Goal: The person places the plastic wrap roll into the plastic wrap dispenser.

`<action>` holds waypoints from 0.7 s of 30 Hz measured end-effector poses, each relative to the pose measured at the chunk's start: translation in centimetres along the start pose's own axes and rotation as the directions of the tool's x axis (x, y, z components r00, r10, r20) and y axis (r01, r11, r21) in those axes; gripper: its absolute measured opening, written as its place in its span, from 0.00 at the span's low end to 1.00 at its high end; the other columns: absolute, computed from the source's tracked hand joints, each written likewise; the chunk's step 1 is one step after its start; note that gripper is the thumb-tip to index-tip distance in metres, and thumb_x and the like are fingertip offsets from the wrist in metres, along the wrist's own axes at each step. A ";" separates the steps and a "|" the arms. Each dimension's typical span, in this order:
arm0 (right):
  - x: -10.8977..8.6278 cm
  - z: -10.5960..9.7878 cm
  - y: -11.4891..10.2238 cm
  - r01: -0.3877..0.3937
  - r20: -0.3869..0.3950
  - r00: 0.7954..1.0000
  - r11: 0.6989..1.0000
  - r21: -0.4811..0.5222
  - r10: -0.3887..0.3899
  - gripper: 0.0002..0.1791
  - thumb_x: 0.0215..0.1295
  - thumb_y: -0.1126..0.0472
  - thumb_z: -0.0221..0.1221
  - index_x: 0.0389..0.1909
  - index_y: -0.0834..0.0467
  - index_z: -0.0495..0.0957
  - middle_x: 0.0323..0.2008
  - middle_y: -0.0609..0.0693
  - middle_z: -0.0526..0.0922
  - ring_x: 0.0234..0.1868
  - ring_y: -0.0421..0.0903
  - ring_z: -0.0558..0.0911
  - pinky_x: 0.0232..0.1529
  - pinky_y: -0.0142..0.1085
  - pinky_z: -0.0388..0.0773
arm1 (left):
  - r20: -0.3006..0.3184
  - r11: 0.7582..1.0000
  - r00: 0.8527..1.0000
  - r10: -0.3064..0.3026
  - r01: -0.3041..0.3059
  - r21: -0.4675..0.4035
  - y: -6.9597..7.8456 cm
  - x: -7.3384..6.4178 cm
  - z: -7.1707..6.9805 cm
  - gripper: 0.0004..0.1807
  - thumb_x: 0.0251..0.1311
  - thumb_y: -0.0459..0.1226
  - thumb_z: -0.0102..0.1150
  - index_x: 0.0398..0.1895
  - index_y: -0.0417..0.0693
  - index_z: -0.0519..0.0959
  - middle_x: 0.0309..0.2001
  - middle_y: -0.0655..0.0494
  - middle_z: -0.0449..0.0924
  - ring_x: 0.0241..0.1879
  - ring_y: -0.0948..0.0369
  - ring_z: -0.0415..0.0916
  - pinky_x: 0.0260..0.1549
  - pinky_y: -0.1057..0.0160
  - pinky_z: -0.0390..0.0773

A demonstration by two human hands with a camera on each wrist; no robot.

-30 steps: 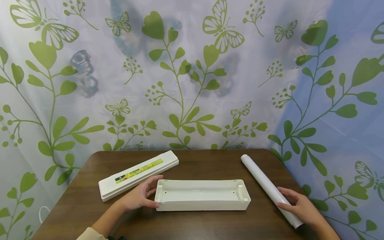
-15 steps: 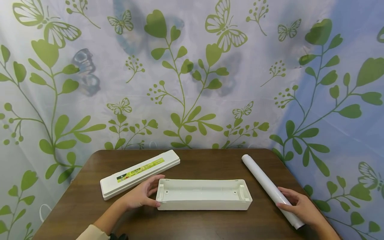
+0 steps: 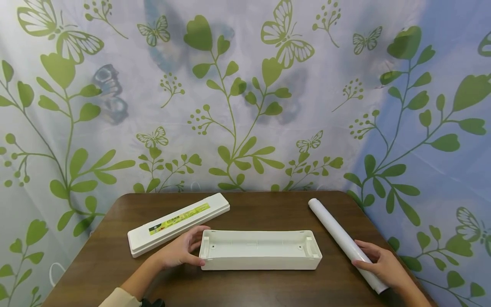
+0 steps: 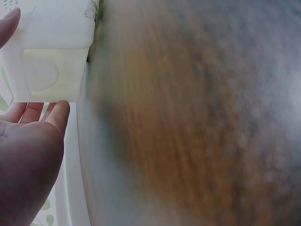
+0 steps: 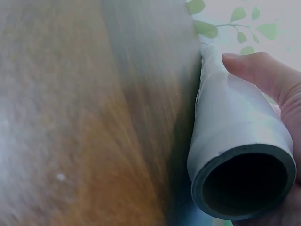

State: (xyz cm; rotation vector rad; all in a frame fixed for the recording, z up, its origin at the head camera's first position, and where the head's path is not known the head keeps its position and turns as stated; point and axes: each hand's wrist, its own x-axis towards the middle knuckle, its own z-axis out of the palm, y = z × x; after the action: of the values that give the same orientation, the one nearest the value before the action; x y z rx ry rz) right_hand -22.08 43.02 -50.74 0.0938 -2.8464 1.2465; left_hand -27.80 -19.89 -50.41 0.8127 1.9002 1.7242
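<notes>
A long white plastic box (image 3: pixel 261 263), its top uncovered, sits mid-table. My left hand (image 3: pixel 179 250) grips its left end, thumb at the near corner and fingers toward the far corner. In the left wrist view the box's end wall (image 4: pixel 51 73) shows between thumb and fingers. To the right, a glossy white roll of plastic wrap (image 3: pixel 337 232) lies slanted on the table. My right hand (image 3: pixel 385 265) holds it near its close end, thumb on one side and fingers across the other. The roll's dark hollow core (image 5: pixel 244 183) faces the right wrist camera.
A white lid (image 3: pixel 153 238) with a yellow-green label lies slanted behind my left hand, at the back left of the brown wooden table (image 3: pixel 261 290). A curtain (image 3: pixel 245 106) with green leaves and butterflies hangs behind the table and along its right side.
</notes>
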 end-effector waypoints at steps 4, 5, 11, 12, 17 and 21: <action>-0.1 0.1 0.0 -0.022 -0.005 1.000 1.000 0.010 0.022 0.42 0.60 0.55 0.73 0.71 0.67 0.69 0.56 0.67 0.83 0.42 0.27 0.81 0.37 0.31 0.82 | -0.002 1.000 1.000 0.002 -0.002 0.011 0.0 -0.1 0.0 0.52 0.54 0.27 0.74 0.76 0.31 0.49 0.74 0.27 0.54 0.76 0.32 0.52 0.62 0.64 0.76; -0.1 0.1 0.0 -0.026 -0.009 1.000 1.000 0.008 0.026 0.42 0.60 0.54 0.73 0.71 0.67 0.69 0.57 0.67 0.83 0.42 0.27 0.81 0.37 0.31 0.82 | -0.002 1.000 1.000 0.002 -0.002 0.012 0.0 -0.1 0.0 0.52 0.54 0.27 0.74 0.76 0.31 0.49 0.74 0.27 0.54 0.76 0.31 0.52 0.62 0.65 0.76; -0.2 0.2 -0.2 -0.014 -0.029 0.999 0.999 -0.033 0.013 0.41 0.59 0.54 0.74 0.69 0.68 0.71 0.59 0.66 0.82 0.43 0.24 0.80 0.36 0.30 0.81 | -0.003 1.000 1.000 -0.018 0.018 0.008 0.0 -0.1 0.0 0.52 0.54 0.27 0.74 0.76 0.34 0.50 0.75 0.31 0.54 0.77 0.33 0.51 0.62 0.66 0.76; -0.2 0.2 -0.3 -0.004 -0.032 0.999 0.999 -0.040 0.003 0.40 0.59 0.54 0.74 0.68 0.69 0.71 0.58 0.67 0.82 0.43 0.24 0.80 0.36 0.30 0.81 | -0.005 1.000 1.000 -0.020 0.020 0.008 0.0 -0.1 0.0 0.52 0.54 0.27 0.74 0.77 0.35 0.50 0.75 0.32 0.54 0.77 0.34 0.51 0.62 0.66 0.76; -0.3 0.3 -0.4 0.005 -0.041 0.999 0.999 -0.043 -0.007 0.40 0.59 0.56 0.74 0.68 0.69 0.71 0.57 0.67 0.83 0.41 0.25 0.80 0.35 0.30 0.81 | -0.008 1.000 1.000 -0.005 0.006 0.012 -0.3 -0.1 -0.1 0.52 0.54 0.27 0.74 0.76 0.35 0.51 0.75 0.32 0.55 0.76 0.33 0.52 0.62 0.65 0.77; -0.3 0.3 -0.4 -0.007 -0.049 0.999 0.999 -0.051 0.004 0.40 0.59 0.55 0.74 0.68 0.69 0.72 0.57 0.68 0.83 0.41 0.26 0.80 0.35 0.31 0.81 | -0.010 1.000 1.000 -0.004 0.004 0.016 -0.4 0.0 -0.2 0.52 0.53 0.28 0.74 0.76 0.35 0.51 0.75 0.32 0.56 0.76 0.34 0.52 0.62 0.66 0.76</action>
State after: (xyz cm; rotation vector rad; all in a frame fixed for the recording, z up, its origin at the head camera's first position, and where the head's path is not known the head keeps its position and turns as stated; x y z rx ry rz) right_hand -21.79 42.52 -50.65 0.0538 -2.8365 1.1590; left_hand -27.95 -20.06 -50.79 0.8077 1.9229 1.7160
